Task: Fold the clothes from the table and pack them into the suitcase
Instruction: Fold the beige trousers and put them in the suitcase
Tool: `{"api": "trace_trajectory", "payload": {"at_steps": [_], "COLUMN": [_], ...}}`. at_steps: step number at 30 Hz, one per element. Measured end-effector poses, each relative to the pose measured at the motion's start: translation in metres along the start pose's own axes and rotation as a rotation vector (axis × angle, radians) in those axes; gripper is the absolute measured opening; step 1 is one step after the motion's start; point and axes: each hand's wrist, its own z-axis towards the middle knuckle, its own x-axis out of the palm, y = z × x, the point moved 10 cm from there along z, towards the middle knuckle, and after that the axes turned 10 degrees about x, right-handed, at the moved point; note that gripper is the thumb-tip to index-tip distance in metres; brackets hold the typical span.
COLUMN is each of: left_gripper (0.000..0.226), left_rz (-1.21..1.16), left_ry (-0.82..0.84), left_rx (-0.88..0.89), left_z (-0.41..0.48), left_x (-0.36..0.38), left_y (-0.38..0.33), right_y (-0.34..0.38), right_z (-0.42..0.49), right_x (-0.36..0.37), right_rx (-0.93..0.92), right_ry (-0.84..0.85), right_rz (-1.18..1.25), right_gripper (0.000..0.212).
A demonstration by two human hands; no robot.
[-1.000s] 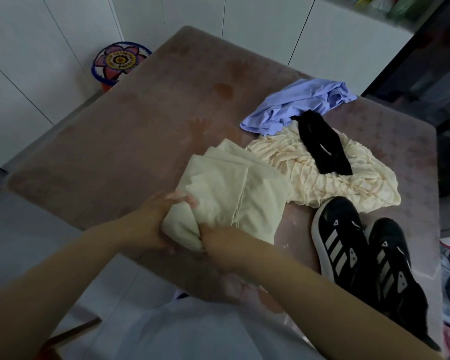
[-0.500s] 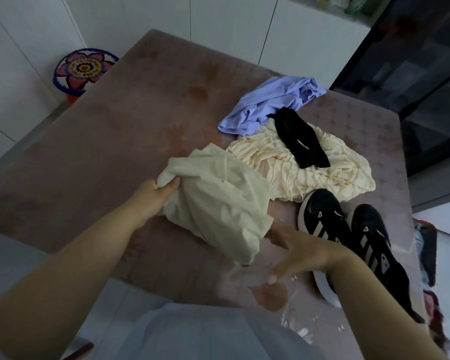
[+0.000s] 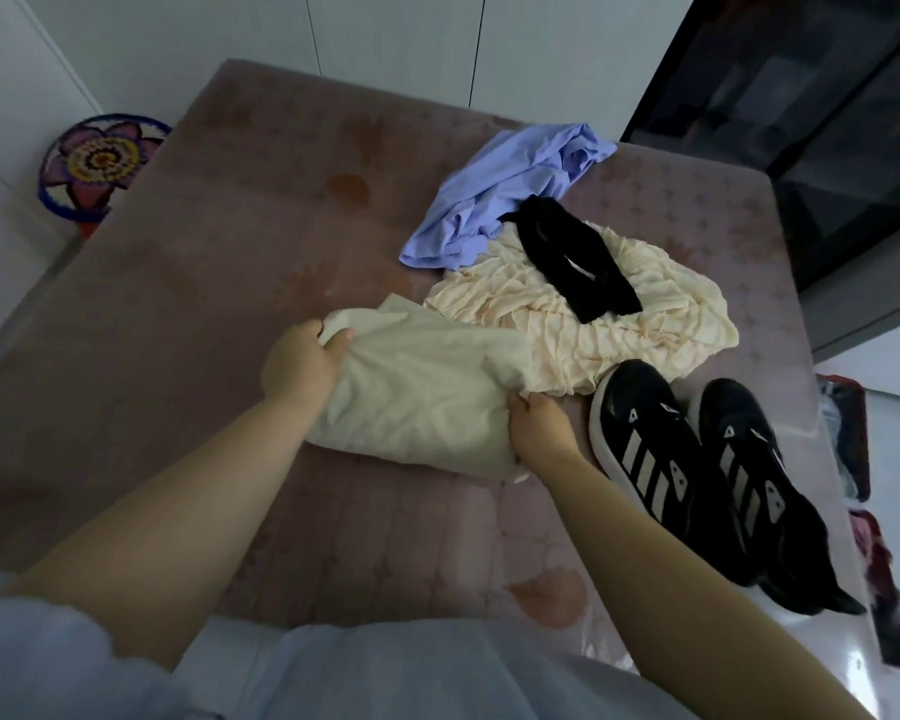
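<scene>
- While I watch through the head camera, the cream bundle (image 3: 427, 402) lies on the bench (image 3: 204, 304), crumpled and only loosely gathered; both grips have hold of it.
- The left grip (image 3: 300, 366) is clenched round the bundle's far left corner, with the fingers curled over the fabric and the thumb pressed onto the top.
- The right grip (image 3: 539, 426) grasps the bundle's right-hand edge. Its fingers are tucked into the cloth, and I cannot tell how far under they reach.
- Just beyond the bundle, to its right and touching it, a pleated cream garment (image 3: 619, 335) is spread on the bench.
- A black garment (image 3: 572, 262) lies across that pleated piece, beyond the bundle.
- Farther beyond the bundle, a lilac shirt (image 3: 505, 189) sits crumpled. Its near edge meets the pleated garment and the black garment.
- Right of the bundle, just beside the right grip, a pair of black shoes (image 3: 645, 459) with pale stripes lies side by side. The toes point toward the pleated garment, and the toe of the shoe nearer the bundle reaches its hem.
- Well to the left of the bundle, off the bench, a round flower-patterned piece (image 3: 97, 161) sits low by the white wall.
- Well to the right of the bundle, past the shoes, a red-edged thing (image 3: 848, 439) lies on the floor. I cannot tell whether it is the suitcase.
</scene>
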Motion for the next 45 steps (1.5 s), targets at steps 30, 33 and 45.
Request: {"api": "trace_trajectory", "payload": {"at_steps": [30,33,45], "left_gripper": [0.078,0.083,0.049], "left_rz": [0.294,0.121,-0.382], "left_ry": [0.417,0.351,0.695], "left_rx": [0.030,0.072,0.519], "left_z": [0.003,0.001,-0.036], "left_x": [0.074,0.061,0.017], "left_y": [0.002,-0.008,-0.138], "right_y": [0.038,0.030,0.053], "right_z": [-0.008,-0.012,-0.056], "right_x": [0.056,0.058,-0.051], "right_rx": [-0.253,-0.245,-0.435], "right_ry": [0.050,0.054,-0.203], "right_rz": [-0.615,-0.580,-0.095], "right_gripper": [0.076,0.077,0.125]}}
